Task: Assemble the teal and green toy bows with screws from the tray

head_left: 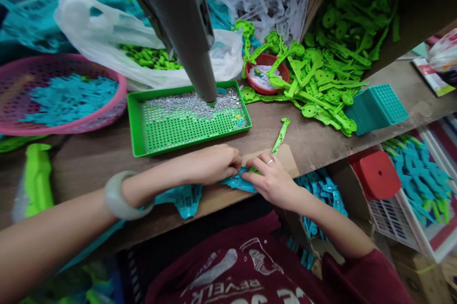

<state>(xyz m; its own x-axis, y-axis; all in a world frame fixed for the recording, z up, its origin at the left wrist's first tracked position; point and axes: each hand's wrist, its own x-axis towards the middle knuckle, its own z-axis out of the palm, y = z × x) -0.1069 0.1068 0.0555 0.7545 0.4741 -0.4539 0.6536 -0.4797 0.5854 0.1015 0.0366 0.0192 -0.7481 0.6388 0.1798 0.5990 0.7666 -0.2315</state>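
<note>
— What do the hands hold?
— The left hand point(210, 163) and right hand point(273, 177) both pinch a flat teal plastic piece point(235, 182) at the wooden table's point(314, 139) front edge.
— Nearby?
— A green perforated plastic tray point(171, 135) just behind.

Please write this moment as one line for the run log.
left hand: on teal part | right hand: on teal part, by green part | tray: behind hands

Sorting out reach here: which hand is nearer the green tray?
Left. The left hand lies just below the green tray; the right hand sits farther off, toward its lower right corner.
</note>
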